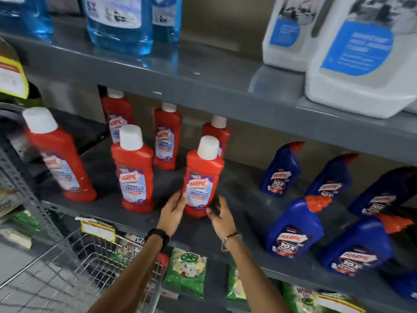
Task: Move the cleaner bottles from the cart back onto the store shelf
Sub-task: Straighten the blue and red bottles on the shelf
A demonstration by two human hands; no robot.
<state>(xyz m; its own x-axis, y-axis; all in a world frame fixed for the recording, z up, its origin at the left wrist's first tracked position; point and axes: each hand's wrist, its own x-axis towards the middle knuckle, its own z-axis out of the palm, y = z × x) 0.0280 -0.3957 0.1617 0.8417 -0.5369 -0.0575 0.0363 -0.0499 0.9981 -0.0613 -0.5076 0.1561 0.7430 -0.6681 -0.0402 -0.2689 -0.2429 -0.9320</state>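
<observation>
Fingers (180, 201) flank red bottle (202, 177) — label "HARPIC".

On the top shelf to your far left stand clear bottles of blue liquid (119, 23), and to the right two big white jugs (361, 64) with blue labels. Below the middle shelf, near you, lie green packets (187, 272) printed with flowers, with more green packets (300, 297) further right. A yellow price tag (98, 230) hangs on the shelf edge, and a larger yellow sign (12, 75) shows at the far left.
</observation>
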